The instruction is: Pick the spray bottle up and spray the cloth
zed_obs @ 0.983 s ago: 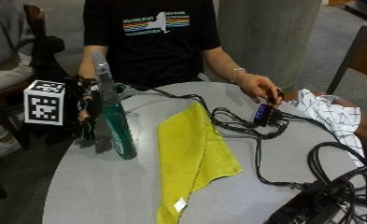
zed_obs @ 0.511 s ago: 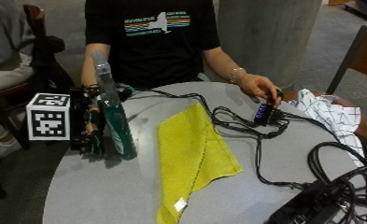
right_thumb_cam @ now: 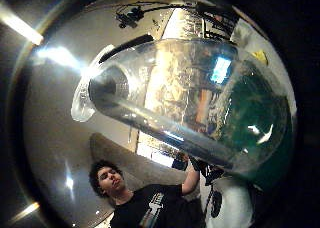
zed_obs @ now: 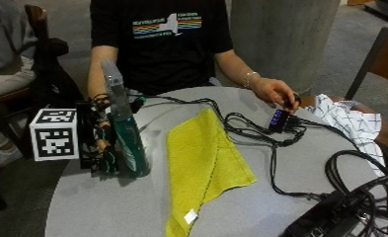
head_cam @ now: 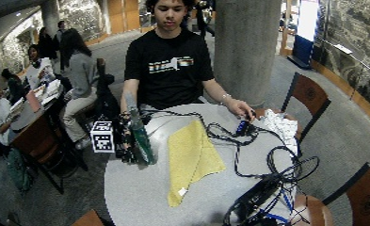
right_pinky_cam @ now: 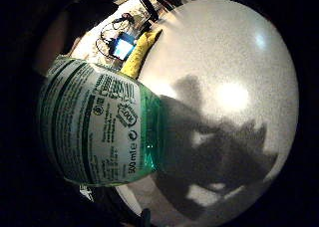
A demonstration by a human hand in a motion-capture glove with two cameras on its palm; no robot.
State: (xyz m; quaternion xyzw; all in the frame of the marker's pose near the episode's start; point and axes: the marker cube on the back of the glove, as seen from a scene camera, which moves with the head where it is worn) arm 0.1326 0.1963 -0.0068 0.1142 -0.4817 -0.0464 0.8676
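Note:
A green spray bottle [zed_obs: 129,143] with a clear nozzle head stands upright near the left edge of the round grey table [zed_obs: 114,212]. My gloved right hand [zed_obs: 101,148] is at its left side, low on the body, with fingers curled round it. The bottle fills both palm views: its label [right_pinky_cam: 94,127] and its clear upper part [right_thumb_cam: 200,103]. A yellow cloth [zed_obs: 203,168] lies flat on the table just right of the bottle, also seen as the yellow cloth [right_pinky_cam: 139,50] past the bottle. In the wide view the bottle [head_cam: 140,141] and hand [head_cam: 125,143] sit left of the cloth [head_cam: 190,157].
The person's bare left hand [zed_obs: 276,94] rests on a small black device [zed_obs: 277,118] with a blue light at the far right. Black cables [zed_obs: 351,173] crowd the right side. A white checked cloth [zed_obs: 348,123] hangs over the right edge. A chair [zed_obs: 377,64] stands behind.
My right hand has slid lower along the bottle's left side, toward the table. The bottle, the cloth and the bare hand have stayed put.

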